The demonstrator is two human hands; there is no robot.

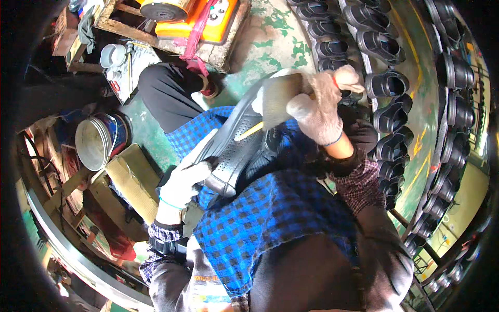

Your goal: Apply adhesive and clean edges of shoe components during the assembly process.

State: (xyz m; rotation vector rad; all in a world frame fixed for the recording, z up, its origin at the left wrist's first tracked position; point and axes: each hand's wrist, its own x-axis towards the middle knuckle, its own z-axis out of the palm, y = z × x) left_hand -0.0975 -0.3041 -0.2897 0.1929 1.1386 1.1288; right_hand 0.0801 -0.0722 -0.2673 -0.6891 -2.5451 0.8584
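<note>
My left hand [183,182], in a white glove, grips a black shoe [234,156] by its heel end, thumb over the edge. The shoe lies tilted above my lap, its perforated side facing up and its toe end pointing away to the upper right. My right hand [317,115], also gloved, is closed on a tan thing, smeared by motion, that could be a wide brush or a folded cloth [281,101]. That blurred thing covers the shoe's front part. A pale yellow pointed strip [249,131] shows against the shoe's side.
A blue checked cloth [270,218] covers my lap. Rows of black shoes [387,86] stand on racks at the right. On the left are a white bucket [94,143], a cardboard box [132,179] and a tray of cups [122,70]. An orange machine [200,23] sits on a wooden stand ahead.
</note>
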